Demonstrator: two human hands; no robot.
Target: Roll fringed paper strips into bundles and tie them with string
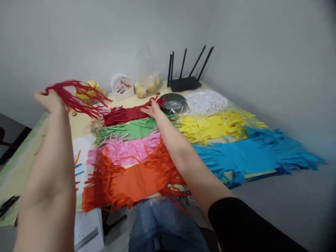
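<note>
Red fringed paper (86, 103), cut into many thin strips along its edges, runs from the raised left hand (48, 101) down to the far part of the table (81, 124). Its lifted end hangs in loose, blurred strands clear of the tabletop. Its other end lies flat beyond the green fringed paper (131, 129). The left arm is stretched forward and up, with the fingers closed around the paper's end. The right arm reaches straight across the pink fringed paper (128, 150) and orange fringed paper (131, 178). The right hand (151, 109) lies palm down on the flat end of the red sheet, fingers extended and slightly apart, gripping nothing. Just beyond this hand stands a dark round tin (173, 102), with yellow fringed paper (212, 126) to its right.
</note>
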